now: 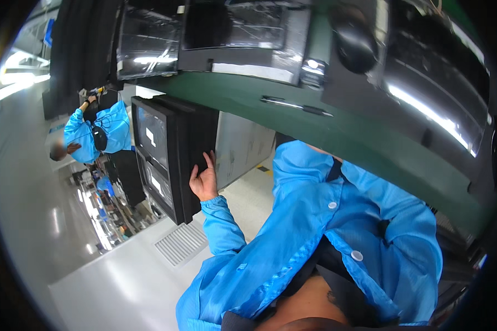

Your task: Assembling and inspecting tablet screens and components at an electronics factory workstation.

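My left hand [206,181] is raised beside a black casing [196,129] that holds two lit screens [152,135]. Its fingers and thumb are spread, with the fingertips against or very close to the casing's side; contact is hard to make out. Nothing is gripped in it. The blue right sleeve [411,220] bends toward the green table [243,102]. Only a sliver of skin, apparently my right hand [321,150], shows at the table's edge. The tabletop hides the rest, so its fingers cannot be seen.
On the table lie a pen [296,105], a black mouse [354,44], a small clear-and-dark item [313,73] and several glossy dark panels [248,33]. A grey cabinet [240,140] stands below. Farther left, a person in blue [96,132] works near a cluttered bench [113,207].
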A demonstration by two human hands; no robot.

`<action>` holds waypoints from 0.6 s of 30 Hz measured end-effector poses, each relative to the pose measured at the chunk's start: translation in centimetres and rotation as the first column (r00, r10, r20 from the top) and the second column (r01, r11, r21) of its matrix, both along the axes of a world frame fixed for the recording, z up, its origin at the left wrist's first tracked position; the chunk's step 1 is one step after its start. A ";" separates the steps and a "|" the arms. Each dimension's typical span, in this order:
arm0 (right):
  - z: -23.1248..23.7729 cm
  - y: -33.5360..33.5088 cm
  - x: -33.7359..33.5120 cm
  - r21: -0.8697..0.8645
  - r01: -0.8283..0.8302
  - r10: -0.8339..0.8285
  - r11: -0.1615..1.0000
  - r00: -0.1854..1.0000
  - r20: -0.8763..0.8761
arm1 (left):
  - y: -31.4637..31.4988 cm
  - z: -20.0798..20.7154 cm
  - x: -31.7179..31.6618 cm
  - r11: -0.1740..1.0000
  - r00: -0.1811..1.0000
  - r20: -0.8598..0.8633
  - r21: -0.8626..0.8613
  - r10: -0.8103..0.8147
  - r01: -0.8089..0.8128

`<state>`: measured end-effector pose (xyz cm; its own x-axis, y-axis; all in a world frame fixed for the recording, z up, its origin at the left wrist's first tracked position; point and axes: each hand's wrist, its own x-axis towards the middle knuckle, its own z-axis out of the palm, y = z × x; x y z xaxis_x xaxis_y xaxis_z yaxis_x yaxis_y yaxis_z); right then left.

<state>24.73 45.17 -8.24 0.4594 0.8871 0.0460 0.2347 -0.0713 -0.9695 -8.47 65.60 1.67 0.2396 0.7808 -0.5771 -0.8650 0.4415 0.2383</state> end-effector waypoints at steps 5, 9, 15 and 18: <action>-0.9 -0.6 1.1 -0.063 -0.019 0.034 0.998 0.969 0.246 | 8.3 -1.5 -2.4 1.000 1.000 0.030 -0.018 -0.007 0.007; -2.8 -0.2 -0.6 0.005 0.054 -0.051 0.999 0.913 0.405 | 13.0 -2.8 -5.4 0.999 1.000 0.029 -0.041 0.008 -0.007; -4.6 -0.2 -1.9 -0.310 0.017 0.014 0.951 0.995 0.097 | 23.8 -2.7 -7.0 0.994 0.997 -0.018 -0.077 0.076 -0.078; -3.1 -1.0 -1.7 -0.486 -0.060 0.027 0.872 0.997 -0.075 | 29.6 -4.5 -8.5 0.995 0.999 0.032 -0.090 -0.042 0.045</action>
